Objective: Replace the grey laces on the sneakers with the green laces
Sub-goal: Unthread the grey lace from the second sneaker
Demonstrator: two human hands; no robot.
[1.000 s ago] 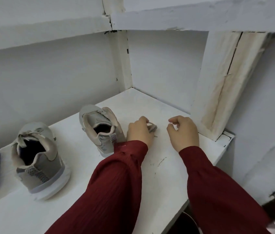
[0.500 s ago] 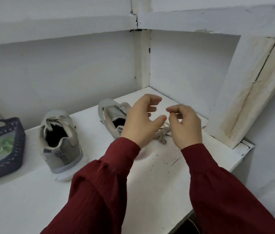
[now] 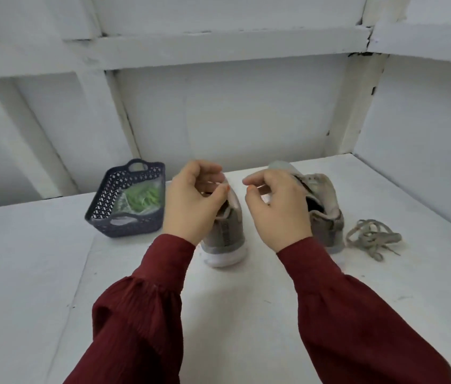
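The grey lace is now laid down in a bundle on the shelf, just beside one sneaker. The left hand and right hand have been brought before the other sneaker, fingers loosely curled, nothing gripped; it is probably unlaced next. The green laces are waiting in the basket.

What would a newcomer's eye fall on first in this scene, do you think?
Two red-sleeved hands, the left hand and right hand, hover, half curled, over the left sneaker at centre. To its left a dark basket holds bright green laces; a loose grey lace lies right of the right sneaker.
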